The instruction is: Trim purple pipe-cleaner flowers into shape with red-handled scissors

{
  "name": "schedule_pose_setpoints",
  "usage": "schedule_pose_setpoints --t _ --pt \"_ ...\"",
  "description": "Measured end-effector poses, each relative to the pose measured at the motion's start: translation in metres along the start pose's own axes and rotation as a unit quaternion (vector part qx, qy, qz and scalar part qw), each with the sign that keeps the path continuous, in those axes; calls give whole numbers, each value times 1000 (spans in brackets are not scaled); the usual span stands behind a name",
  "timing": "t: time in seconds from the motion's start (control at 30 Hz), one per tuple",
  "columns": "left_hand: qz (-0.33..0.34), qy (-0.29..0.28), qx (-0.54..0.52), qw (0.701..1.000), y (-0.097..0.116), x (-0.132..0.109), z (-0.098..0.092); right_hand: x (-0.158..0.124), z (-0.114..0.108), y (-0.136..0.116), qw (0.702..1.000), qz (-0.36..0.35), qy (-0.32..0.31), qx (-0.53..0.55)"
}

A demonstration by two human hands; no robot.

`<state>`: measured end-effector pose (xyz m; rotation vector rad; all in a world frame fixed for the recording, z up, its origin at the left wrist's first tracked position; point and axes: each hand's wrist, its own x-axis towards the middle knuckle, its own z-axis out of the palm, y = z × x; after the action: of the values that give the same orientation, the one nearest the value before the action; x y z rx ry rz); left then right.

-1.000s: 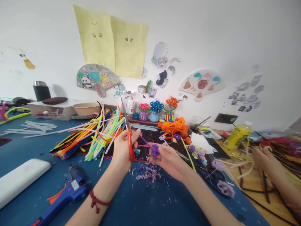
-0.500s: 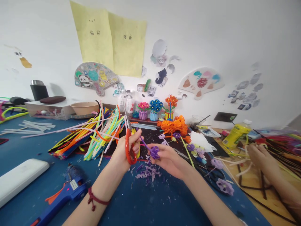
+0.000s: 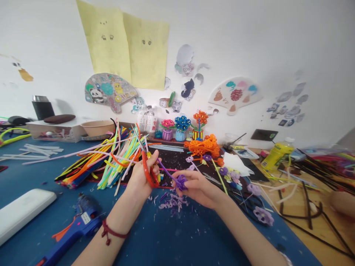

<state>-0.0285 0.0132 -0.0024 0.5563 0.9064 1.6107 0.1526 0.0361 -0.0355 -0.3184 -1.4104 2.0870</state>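
Observation:
My left hand (image 3: 140,179) is closed round red-handled scissors (image 3: 146,168), whose blades point up and away toward the pile of coloured pipe cleaners (image 3: 111,157). My right hand (image 3: 198,188) pinches a small purple pipe-cleaner flower (image 3: 181,181); its purple stem runs up and left toward the scissors. Both hands hover over the blue table (image 3: 166,240), just above a heap of purple trimmings (image 3: 173,202).
A blue glue gun (image 3: 80,223) and a white case (image 3: 22,210) lie at the left. Finished orange flowers (image 3: 205,146), small flower pots (image 3: 181,131) and purple flowers (image 3: 262,215) sit behind and to the right. Another person's hand (image 3: 342,203) is at the right edge, beside a yellow bottle (image 3: 276,156).
My left hand has turned the scissors, bringing the handles down and tilting the blades away. The other person's hand has drawn back toward the right edge. The view has drifted a little.

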Motion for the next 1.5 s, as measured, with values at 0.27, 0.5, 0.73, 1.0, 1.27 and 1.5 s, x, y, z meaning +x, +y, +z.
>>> schedule_pose_setpoints --t 0.27,0.5,0.73,1.0,1.27,1.5 --pt "-53 -52 5 997 2 -4 4 0 -3 1 1000 10 -12 -6" --pt "-7 -54 83 995 -2 -7 4 -4 -2 0 999 4 -36 -16" --pt "82 -49 221 971 3 -10 9 2 -9 -6 979 -155 130 36" --pt "189 -156 497 832 -19 -16 10 7 -16 -11 932 -230 278 -22" --pt "211 -26 711 670 -11 -21 18 7 -15 -9 892 -252 332 -172" --pt "176 -55 736 652 -16 -23 19 7 -16 -8 876 -286 343 -183"
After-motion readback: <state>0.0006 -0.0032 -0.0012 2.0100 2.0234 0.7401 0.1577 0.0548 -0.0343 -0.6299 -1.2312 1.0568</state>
